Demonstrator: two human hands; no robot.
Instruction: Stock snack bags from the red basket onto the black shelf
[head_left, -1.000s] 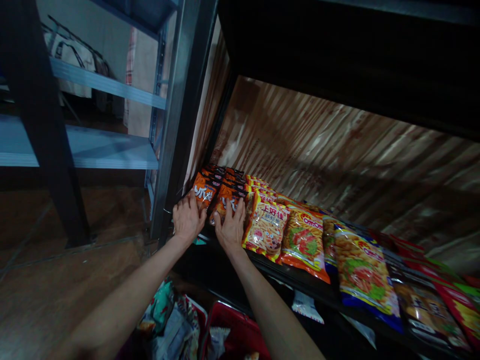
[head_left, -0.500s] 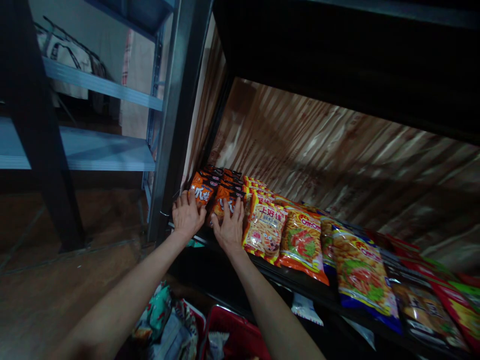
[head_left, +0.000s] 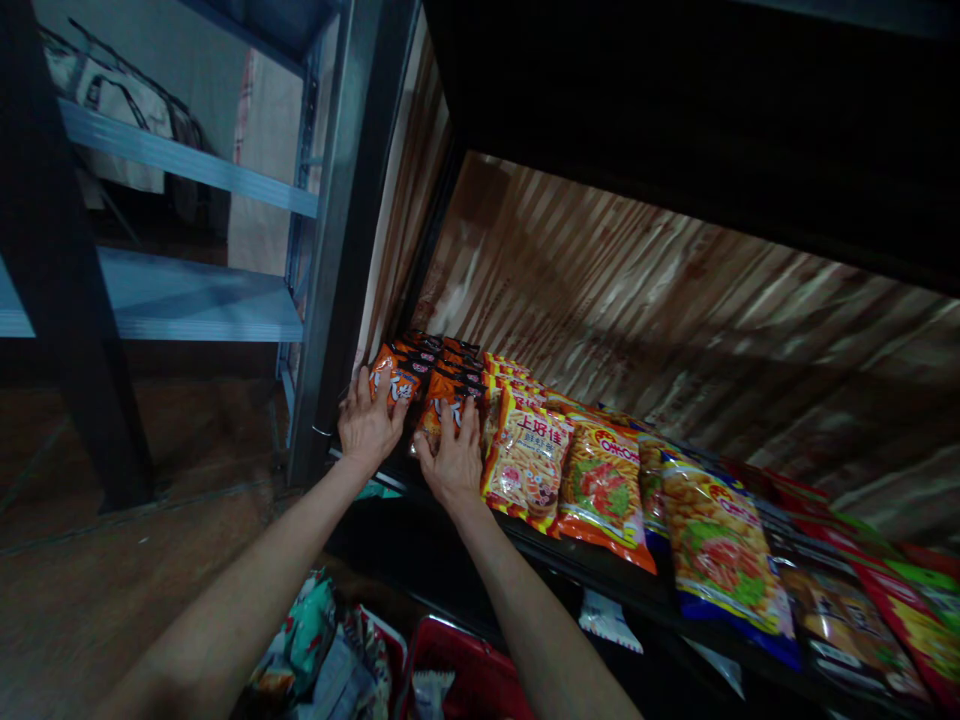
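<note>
Two rows of orange-and-black snack bags stand at the left end of a dark shelf. My left hand (head_left: 370,422) lies with fingers spread against the front of the left snack bag (head_left: 396,382). Against the front of the right snack bag (head_left: 442,393) rests my right hand (head_left: 455,455), its fingers also apart. Neither hand is closed round a bag; the lower parts of both bags are hidden behind the hands. Just right of my right hand stands a yellow-and-red snack bag (head_left: 529,455), with more of its kind behind it.
Further right on the shelf stand an orange-edged bag (head_left: 606,485), a blue-edged bag (head_left: 726,540) and several others. Below are a red basket (head_left: 480,655) and a pile of packets (head_left: 330,650). A dark metal post (head_left: 337,250) rises at the left, beside blue shelving (head_left: 202,295).
Both hands stay on the orange-and-black bags with only slight finger shifts. The left hand sits a little lower on its bag. The whole view has shifted slightly.
</note>
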